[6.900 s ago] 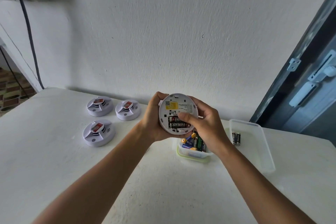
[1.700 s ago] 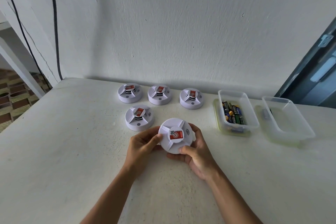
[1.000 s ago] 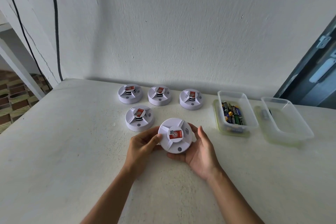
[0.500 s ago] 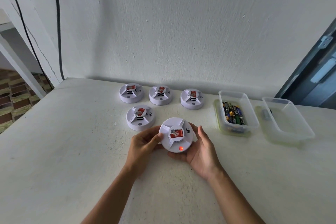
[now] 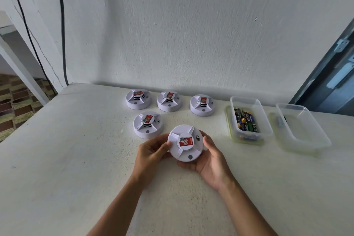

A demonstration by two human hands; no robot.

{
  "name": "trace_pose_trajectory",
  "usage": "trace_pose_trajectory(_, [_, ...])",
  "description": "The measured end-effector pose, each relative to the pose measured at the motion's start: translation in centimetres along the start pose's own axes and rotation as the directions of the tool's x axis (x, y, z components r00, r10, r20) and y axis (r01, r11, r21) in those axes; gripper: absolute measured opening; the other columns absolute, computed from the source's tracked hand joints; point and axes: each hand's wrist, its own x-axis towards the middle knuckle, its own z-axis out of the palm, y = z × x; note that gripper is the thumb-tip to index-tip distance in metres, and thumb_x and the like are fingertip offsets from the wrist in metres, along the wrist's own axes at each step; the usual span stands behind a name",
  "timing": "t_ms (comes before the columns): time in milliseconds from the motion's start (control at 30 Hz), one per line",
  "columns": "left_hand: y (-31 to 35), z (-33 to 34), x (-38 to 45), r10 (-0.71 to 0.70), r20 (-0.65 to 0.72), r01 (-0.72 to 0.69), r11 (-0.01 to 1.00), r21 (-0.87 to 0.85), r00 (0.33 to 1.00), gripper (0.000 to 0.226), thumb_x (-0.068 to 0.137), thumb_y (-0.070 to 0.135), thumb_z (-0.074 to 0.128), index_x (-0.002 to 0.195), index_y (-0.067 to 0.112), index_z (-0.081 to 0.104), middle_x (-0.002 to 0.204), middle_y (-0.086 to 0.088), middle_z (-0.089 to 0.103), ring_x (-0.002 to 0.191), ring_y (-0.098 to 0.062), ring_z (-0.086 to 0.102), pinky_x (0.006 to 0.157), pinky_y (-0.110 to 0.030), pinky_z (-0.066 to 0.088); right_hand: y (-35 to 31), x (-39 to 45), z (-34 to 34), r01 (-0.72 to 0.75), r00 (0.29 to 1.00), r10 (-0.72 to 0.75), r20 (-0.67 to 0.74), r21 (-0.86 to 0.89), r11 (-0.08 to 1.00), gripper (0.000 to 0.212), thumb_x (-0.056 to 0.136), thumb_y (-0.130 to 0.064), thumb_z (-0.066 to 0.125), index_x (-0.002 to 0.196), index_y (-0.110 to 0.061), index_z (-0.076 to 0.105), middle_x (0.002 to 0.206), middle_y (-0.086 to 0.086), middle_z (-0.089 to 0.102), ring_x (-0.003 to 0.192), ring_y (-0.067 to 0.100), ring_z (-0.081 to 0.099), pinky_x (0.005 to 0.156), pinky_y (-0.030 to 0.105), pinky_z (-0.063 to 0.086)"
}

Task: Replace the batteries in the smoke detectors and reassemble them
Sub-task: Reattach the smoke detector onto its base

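Now both hands cradle a white smoke detector [image 5: 185, 145] face-up: left hand [image 5: 151, 151] curls fingers onto its edge, right hand [image 5: 209, 161] supports it with straight fingers.

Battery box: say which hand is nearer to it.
Right. The right hand cups the held detector on the side facing the battery box; the left hand is beyond the detector.

Hidden from the head view
Left hand [image 5: 151, 151] fingers vanish behind the detector [image 5: 185, 142]; dark item in clear tub [image 5: 306, 138] blurred.
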Motion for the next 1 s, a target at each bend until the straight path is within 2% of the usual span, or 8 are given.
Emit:
trace_pose_trajectory(167, [-0.05,0.06,0.10,-0.006,-0.007,0.006,1.000,0.007,1.000,0.022,0.091,0.008,0.058,0.109,0.017,0.069,0.101,0.007,0.076,0.095,-0.015,0.071,0.074,-0.022,0.056,0.08,0.02,-0.06,-0.005,1.000,0.005,-0.015,0.038,0.999,0.036,0.097,-0.026,0.045,0.131,-0.015,0.053,0.126,0.023,0.060,0.101,0.039,0.065,0.075,0.055,0.057])
trace_pose_trajectory(533, [-0.30,-0.07,0.16,0.003,-0.014,-0.003,1.000,0.031,1.000,0.023,0.092,0.008,0.059,0.111,0.015,0.070,0.105,0.003,0.075,0.097,-0.018,0.071,0.078,-0.025,0.057,-0.06,-0.16,0.12,-0.005,1.000,0.006,-0.005,0.053,0.999,0.038,0.097,-0.024,0.043,0.133,-0.012,0.051,0.125,0.023,0.061,0.101,0.039,0.065,0.073,0.053,0.058])
trace_pose_trajectory(1000, [-0.23,0.04,0.13,0.000,-0.014,0.000,1.000,0.026,1.000,0.022,0.092,0.008,0.059,0.111,0.014,0.069,0.103,0.004,0.075,0.095,-0.016,0.071,0.074,-0.023,0.056,0.05,-0.10,-0.13,-0.007,1.000,0.007,-0.005,0.046,0.999,0.042,0.098,-0.025,0.043,0.137,-0.011,0.047,0.130,0.026,0.057,0.105,0.040,0.063,0.075,0.053,0.057])
